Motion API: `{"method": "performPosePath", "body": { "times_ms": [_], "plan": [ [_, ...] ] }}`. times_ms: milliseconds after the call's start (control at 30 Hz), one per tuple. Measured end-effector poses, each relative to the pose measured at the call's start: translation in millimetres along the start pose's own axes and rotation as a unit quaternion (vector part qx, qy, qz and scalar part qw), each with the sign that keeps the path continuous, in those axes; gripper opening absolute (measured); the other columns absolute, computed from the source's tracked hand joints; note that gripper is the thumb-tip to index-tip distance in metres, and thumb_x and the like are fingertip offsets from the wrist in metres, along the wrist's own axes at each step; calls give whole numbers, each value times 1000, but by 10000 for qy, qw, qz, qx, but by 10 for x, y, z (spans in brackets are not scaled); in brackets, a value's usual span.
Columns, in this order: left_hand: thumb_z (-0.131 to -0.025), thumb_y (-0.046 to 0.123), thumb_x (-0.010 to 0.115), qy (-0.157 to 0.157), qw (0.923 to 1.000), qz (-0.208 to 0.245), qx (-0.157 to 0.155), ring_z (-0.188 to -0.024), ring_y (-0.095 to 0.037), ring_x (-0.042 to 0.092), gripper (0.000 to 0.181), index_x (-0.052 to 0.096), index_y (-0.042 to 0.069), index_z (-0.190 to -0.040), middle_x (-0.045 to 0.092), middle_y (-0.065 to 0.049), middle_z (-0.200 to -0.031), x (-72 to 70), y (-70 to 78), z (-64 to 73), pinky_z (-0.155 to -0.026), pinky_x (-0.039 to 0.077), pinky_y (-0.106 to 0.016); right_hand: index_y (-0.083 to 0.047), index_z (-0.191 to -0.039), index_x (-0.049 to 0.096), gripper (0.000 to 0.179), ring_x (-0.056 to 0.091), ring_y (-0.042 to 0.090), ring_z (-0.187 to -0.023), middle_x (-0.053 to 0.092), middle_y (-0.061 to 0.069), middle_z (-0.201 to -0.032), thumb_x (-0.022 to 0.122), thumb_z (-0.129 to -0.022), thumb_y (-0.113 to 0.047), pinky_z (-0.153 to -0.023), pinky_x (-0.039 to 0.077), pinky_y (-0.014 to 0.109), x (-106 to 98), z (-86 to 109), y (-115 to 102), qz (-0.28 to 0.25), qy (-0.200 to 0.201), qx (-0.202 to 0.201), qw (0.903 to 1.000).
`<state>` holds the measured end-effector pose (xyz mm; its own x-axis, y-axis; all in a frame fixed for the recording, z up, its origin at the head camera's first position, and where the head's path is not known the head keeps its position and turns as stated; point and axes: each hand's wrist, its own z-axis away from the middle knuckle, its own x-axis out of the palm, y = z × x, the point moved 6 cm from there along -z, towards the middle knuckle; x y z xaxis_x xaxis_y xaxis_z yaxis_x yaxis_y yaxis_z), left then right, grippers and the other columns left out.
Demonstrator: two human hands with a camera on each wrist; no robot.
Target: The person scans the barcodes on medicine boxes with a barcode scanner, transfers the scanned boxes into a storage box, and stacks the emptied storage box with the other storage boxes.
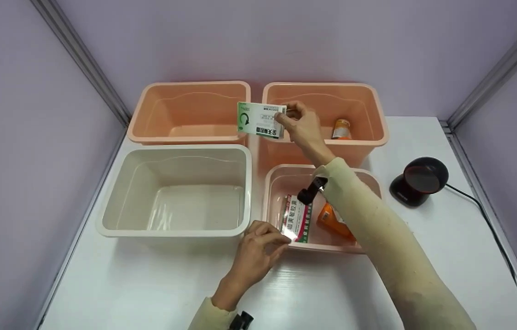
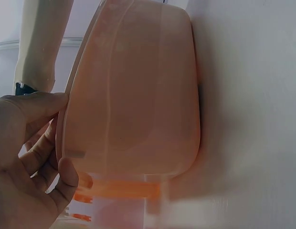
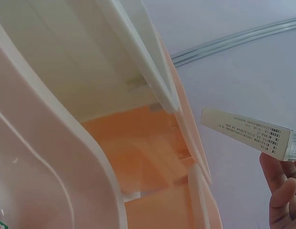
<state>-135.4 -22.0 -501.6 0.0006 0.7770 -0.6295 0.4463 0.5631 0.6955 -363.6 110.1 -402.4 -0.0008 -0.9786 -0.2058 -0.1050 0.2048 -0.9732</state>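
Note:
In the head view my right hand [image 1: 304, 130] holds a white and green medicine box [image 1: 258, 120] by its right end, up over the gap between the two back bins. The right wrist view shows the narrow printed side of this box [image 3: 248, 131], with fingers [image 3: 281, 191] at its end. My left hand [image 1: 256, 250] is at the front left corner of the pink bin [image 1: 327, 247], its thumb and fingers pinching the rim. Inside that bin lie a white, red and green box [image 1: 296, 219] and an orange package [image 1: 333, 221], partly hidden by my right sleeve.
Behind stand a left orange bin [image 1: 189, 133] and a right orange bin [image 1: 359, 143], which contains an orange and white bottle [image 1: 341, 129]. A white bin [image 1: 176, 233] stands front left. At right is a black scanner-like device [image 1: 419, 181] with a cable [image 1: 492, 229].

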Motion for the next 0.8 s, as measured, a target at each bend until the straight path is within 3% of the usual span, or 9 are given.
{"method": "performPosePath", "body": {
  "times_ms": [167, 567, 800],
  "plan": [
    [-85, 25, 79, -7, 10000, -26, -5, -100, -9, 56, 8, 78, 25, -93, 65, 12, -92, -2, 10, -2, -92, 45, -34, -7, -117, 65, 30, 63, 12, -88, 69, 7, -102, 69, -90, -18, -53, 42, 19, 71, -38, 2, 75, -24, 48, 10000],
    [-86, 27, 78, -70, 9999, -34, -101, -101, -7, 55, 7, 79, 26, -93, 64, 12, -92, 4, 18, 3, -92, 45, -32, -12, -119, 64, 31, 66, 14, -97, 71, 7, -107, 71, -90, -20, -77, 50, 22, 222, -93, 43, 236, 70, 307, 9992],
    [-86, 24, 79, -60, 9999, -105, -27, -101, -8, 56, 8, 78, 26, -94, 64, 12, -92, -8, 24, 18, -93, 46, -33, -11, -121, 63, 34, 65, 14, -99, 70, 6, -109, 71, -91, -23, -76, 50, 22, 309, -101, 45, 314, 14, 307, 9990]
  ]
}}
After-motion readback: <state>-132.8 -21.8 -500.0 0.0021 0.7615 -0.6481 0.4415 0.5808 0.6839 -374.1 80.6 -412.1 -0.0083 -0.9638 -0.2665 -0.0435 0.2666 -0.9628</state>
